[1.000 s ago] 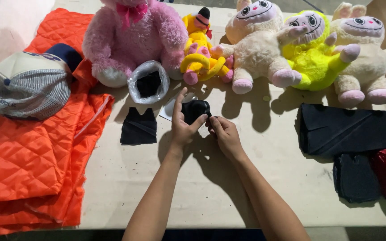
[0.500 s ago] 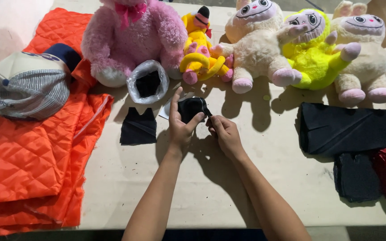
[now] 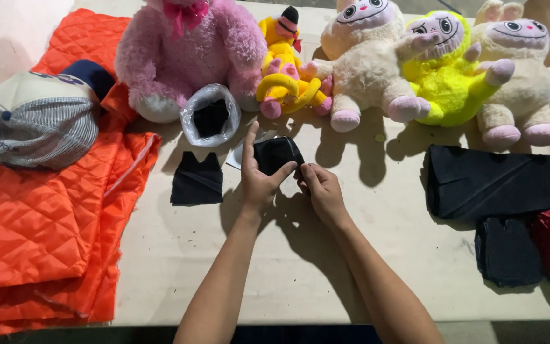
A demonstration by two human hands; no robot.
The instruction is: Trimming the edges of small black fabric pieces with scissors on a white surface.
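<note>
**benchrat:** So where's that little black cloth piece (image 3: 276,155) sitting right now?

**foldy_mcfold:** Middle of the bench (image 3: 300,267), a bit toward the far side, just near of the yellow plush (image 3: 281,76). Left hand (image 3: 259,181) has its grip closed on the cloth's left side, thumb on the near edge and forefinger pointing up alongside. Right hand (image 3: 323,191) is pinching the near right corner with its fingertips.

**benchrat:** Any tips for handling it well?

**foldy_mcfold:** My take: keep both pinches close to the edges so the fabric stays taut and the corners line up, and press it flat against the bench instead of working it in the air. It looks soft and floppy, so slow fingers. Also mind the white paper under it, and the clear bag with dark stuff (image 3: 210,116) just to the far left. The other black piece (image 3: 197,180) lies left of the left hand, apart from it, so nothing gets mixed up.
</note>
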